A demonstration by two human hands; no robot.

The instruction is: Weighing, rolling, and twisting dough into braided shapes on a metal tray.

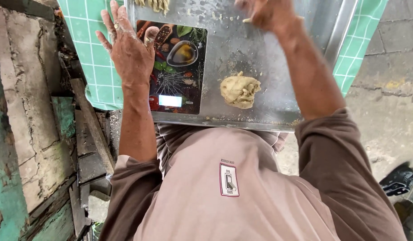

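A pale lump of dough (240,90) lies on a metal tray (278,71) in front of me. To its left sits a flat kitchen scale (179,67) with a picture of spices and a lit display. My left hand (126,44), dusted with flour, rests flat with fingers spread on the scale's left edge. My right hand (266,13) is at the tray's far side, fingers closed on a thin strip of dough (247,20). Several shaped dough pieces (154,4) lie at the top edge.
A green checked cloth (92,58) covers the table under the tray. A worn wall and wooden planks (92,129) stand to the left. Concrete floor is to the right, with a dark shoe (399,179) on it.
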